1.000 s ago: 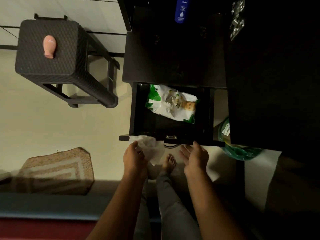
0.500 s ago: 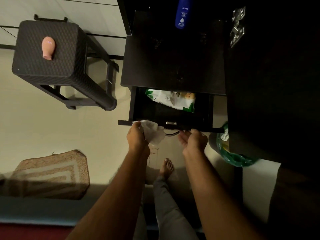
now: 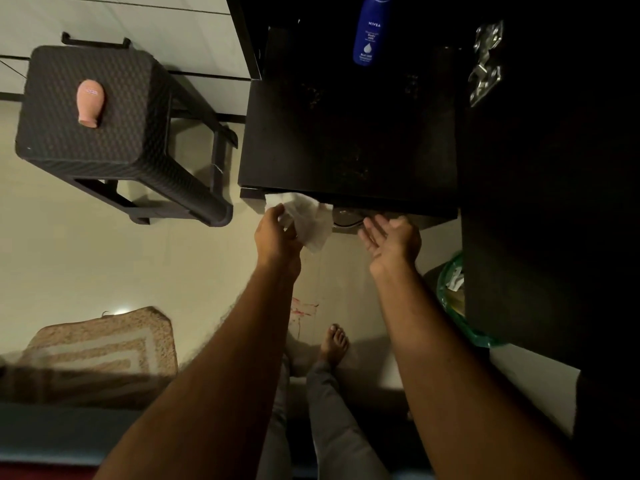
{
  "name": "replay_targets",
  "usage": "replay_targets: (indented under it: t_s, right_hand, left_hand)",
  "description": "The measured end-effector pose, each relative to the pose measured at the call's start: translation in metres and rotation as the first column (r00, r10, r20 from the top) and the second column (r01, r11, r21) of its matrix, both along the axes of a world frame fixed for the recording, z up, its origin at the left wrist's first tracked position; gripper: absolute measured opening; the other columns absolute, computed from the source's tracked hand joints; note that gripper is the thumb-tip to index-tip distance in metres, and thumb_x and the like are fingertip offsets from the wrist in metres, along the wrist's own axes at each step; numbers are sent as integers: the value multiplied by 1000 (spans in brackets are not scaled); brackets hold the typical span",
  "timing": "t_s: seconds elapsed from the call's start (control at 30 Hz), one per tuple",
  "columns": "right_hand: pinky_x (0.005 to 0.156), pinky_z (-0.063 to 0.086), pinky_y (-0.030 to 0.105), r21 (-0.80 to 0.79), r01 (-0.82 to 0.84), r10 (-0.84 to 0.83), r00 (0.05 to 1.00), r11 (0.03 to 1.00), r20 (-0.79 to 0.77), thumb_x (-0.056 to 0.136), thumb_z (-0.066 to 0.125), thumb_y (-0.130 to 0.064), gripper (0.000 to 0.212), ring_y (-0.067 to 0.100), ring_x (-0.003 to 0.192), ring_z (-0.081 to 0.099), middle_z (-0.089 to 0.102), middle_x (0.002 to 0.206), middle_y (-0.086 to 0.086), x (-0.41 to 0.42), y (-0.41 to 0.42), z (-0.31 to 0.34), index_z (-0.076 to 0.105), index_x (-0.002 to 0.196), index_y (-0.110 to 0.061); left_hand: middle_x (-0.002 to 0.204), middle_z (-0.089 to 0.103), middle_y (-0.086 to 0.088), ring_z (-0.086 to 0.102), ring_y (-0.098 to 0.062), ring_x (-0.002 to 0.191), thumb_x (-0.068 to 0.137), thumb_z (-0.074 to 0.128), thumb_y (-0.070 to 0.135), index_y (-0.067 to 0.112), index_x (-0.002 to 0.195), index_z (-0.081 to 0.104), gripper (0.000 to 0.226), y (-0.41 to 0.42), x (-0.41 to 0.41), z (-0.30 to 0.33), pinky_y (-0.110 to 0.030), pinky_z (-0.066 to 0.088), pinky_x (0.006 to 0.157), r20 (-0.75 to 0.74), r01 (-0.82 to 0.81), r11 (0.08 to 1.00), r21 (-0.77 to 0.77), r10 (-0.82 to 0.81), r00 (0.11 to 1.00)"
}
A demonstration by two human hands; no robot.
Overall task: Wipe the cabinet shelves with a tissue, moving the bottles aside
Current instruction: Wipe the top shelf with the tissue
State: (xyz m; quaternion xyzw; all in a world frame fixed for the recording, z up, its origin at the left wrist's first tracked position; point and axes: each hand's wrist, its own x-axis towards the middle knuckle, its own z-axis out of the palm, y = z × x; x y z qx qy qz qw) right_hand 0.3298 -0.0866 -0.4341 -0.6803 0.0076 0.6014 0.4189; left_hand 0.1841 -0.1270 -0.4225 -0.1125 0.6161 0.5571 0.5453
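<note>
Your feet: bare foot (image 3: 334,342) on the pale tiled floor (image 3: 86,258), beige mat (image 3: 100,351) to the near left.
Your left hand (image 3: 277,237): pinching a white tissue (image 3: 306,216) against the drawer front (image 3: 398,216).
Your right hand (image 3: 393,237): fingers straight, holding nothing, just beside the drawer handle (image 3: 348,218).
Shelf (image 3: 346,133): dark, dusty; blue Nivea bottle (image 3: 370,29) at its far end.
Far left: woven stool (image 3: 86,109) bearing a pink bottle (image 3: 90,102).
Right: green bin (image 3: 450,292).

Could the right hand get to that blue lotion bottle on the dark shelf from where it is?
Probably yes. The right hand is open and holds nothing, and the dark shelf between it and the blue bottle looks bare. Only the left hand is busy, holding the tissue.
</note>
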Motion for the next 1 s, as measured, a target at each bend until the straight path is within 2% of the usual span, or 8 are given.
replay_targets:
  t_s: [0.2, 0.33, 0.6, 0.73, 0.8, 0.9, 0.93, 1.0]
  right_hand:
    - [79, 55, 44, 55, 46, -39, 992, 997, -117, 103, 29, -19, 48, 32, 107, 63, 53, 140, 14, -1, 15, 3, 28, 151, -16]
    - [90, 53, 48, 55, 24, -16, 991, 998, -136, 102, 31, -16, 49, 31, 108, 63, 54, 140, 13, 0, 10, 5, 27, 151, -16]
    - [68, 55, 30, 76, -373, 349, 911, 925, 221, 97, 52, -10, 24, 15, 95, 68, 67, 111, 5, -9, -9, 41, 57, 119, -16]
    - [70, 58, 28, 142, -600, 517, 768, 787, 379, 93, 63, -17, 19, 12, 94, 65, 66, 111, 2, -13, -16, 83, 62, 113, -17]
    - [74, 55, 23, 199, -709, 573, 677, 677, 462, 92, 66, -23, 27, 8, 94, 63, 65, 106, -3, -12, -14, 108, 62, 117, -14]
    - [78, 53, 24, 240, -820, 635, 559, 520, 533, 92, 66, -28, 31, 8, 96, 62, 65, 103, -4, -9, -7, 152, 62, 119, -13]
    - [75, 52, 25, 240, -844, 651, 526, 479, 548, 92, 66, -28, 29, 11, 97, 63, 67, 104, -2, -9, -4, 166, 63, 117, -14]
    - [69, 50, 22, 253, -874, 653, 480, 415, 586, 93, 64, -27, 19, 12, 92, 64, 68, 98, -1, -9, 0, 199, 65, 107, -13]
  left_hand:
    - [117, 59, -7, 56, -29, 117, 101, 43, 26, 18, 114, 49, 16, 23, -2, 1, -46, 45, 104, 8, 38, 999, 30, -39, 999]
    - [115, 57, -4, 55, -28, 118, 101, 42, 27, 19, 118, 43, 19, 21, -2, 1, -45, 44, 106, -2, 67, 997, 36, -67, 998]
    - [131, 58, -12, 59, -30, 114, 97, 48, 33, 11, 136, 48, 44, -8, 0, 33, -48, 47, 101, -70, 163, 987, -9, -163, 984]
    - [117, 65, -15, 62, -30, 107, 98, 42, 32, 13, 118, 58, 31, -16, 3, 81, -40, 53, 85, -113, 306, 947, 99, -295, 949]
    - [97, 62, -16, 61, -30, 90, 95, 46, 34, 10, 102, 60, 28, -13, 3, 107, -41, 51, 79, -158, 386, 911, 147, -364, 918]
    - [81, 58, -11, 51, -17, 60, 95, 47, 28, 9, 95, 58, 22, -7, 2, 155, -23, 42, 54, -263, 480, 860, 170, -430, 864]
    - [87, 59, -11, 53, -16, 64, 95, 47, 25, 11, 94, 59, 18, -5, 2, 169, -21, 42, 51, -297, 502, 845, 182, -439, 848]
    - [101, 61, -13, 58, -25, 87, 94, 50, 23, 18, 95, 60, 11, 0, 1, 204, -28, 51, 69, -356, 538, 815, 214, -448, 820]
